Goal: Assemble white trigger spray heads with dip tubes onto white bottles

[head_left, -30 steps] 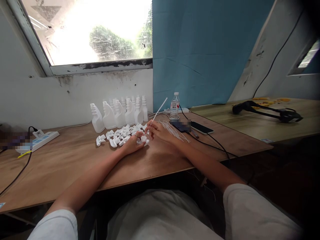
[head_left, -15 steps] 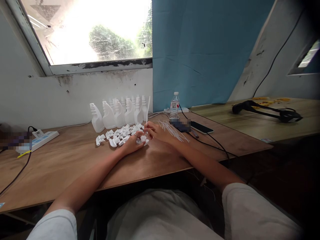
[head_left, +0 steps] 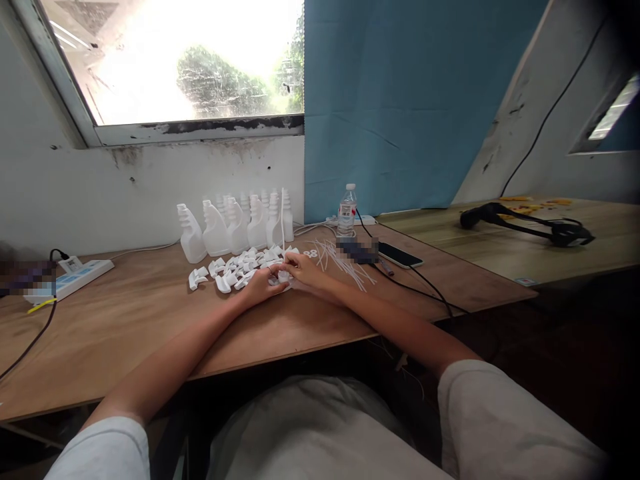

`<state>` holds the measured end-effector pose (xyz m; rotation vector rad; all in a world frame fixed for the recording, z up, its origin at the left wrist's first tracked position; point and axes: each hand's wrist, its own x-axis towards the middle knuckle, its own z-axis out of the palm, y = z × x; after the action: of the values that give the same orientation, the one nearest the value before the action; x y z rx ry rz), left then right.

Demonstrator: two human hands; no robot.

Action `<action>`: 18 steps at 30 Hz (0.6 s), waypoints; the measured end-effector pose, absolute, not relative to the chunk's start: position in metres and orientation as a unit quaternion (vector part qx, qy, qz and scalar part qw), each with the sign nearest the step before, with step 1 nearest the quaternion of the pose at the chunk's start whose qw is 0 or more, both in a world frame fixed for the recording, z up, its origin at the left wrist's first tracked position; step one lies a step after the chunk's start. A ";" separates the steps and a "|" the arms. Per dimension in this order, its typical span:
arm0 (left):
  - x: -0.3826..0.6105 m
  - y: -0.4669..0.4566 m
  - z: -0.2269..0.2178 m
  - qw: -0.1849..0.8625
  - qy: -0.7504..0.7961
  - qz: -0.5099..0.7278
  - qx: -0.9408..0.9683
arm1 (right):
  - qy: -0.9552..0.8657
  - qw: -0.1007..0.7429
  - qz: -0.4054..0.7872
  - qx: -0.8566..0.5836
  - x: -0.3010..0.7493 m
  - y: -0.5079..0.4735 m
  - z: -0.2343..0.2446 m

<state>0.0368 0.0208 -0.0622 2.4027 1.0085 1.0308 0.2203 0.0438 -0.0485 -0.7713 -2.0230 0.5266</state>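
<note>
My left hand is closed around a white sprayer head, only partly visible between the fingers. Right beside it, my right hand pinches the lower end of a thin white plastic tube, which stands nearly upright over the sprayer head. The fingers hide whether the tube's end sits inside the head. A heap of white sprayer parts lies just beyond and left of my hands. More thin white tubes are spread loosely to the right.
Several white spray bottles stand in rows by the wall. At the back are a clear water bottle and a phone with cables. A power strip lies at left. A black strapped device rests on the right-hand table.
The tube, which leaned slightly right, now stands almost straight and a little further left. My right hand has shifted left, closer to the left hand. The view has moved slightly.
</note>
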 end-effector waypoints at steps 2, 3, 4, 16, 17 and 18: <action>0.037 0.019 -0.061 0.174 0.355 0.367 0.842 | -0.813 0.445 0.212 -0.309 0.219 0.043 -0.050; 0.037 0.017 -0.060 0.176 0.356 0.369 0.841 | -0.813 0.446 0.213 -0.308 0.219 0.042 -0.051; 0.038 0.016 -0.060 0.178 0.356 0.371 0.839 | -0.813 0.447 0.213 -0.306 0.218 0.041 -0.051; 0.038 0.018 -0.061 0.167 0.356 0.366 0.843 | -0.819 0.444 0.215 -0.293 0.219 0.036 -0.054; 0.038 0.018 -0.061 0.163 0.354 0.362 0.847 | -0.817 0.449 0.213 -0.294 0.219 0.034 -0.054; 0.038 0.018 -0.059 0.157 0.350 0.357 0.852 | -0.814 0.454 0.212 -0.294 0.219 0.032 -0.054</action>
<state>0.0384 0.0177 -0.0594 2.4368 1.0027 1.0207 0.2187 0.0317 -0.0539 -0.7264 -2.0087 0.5223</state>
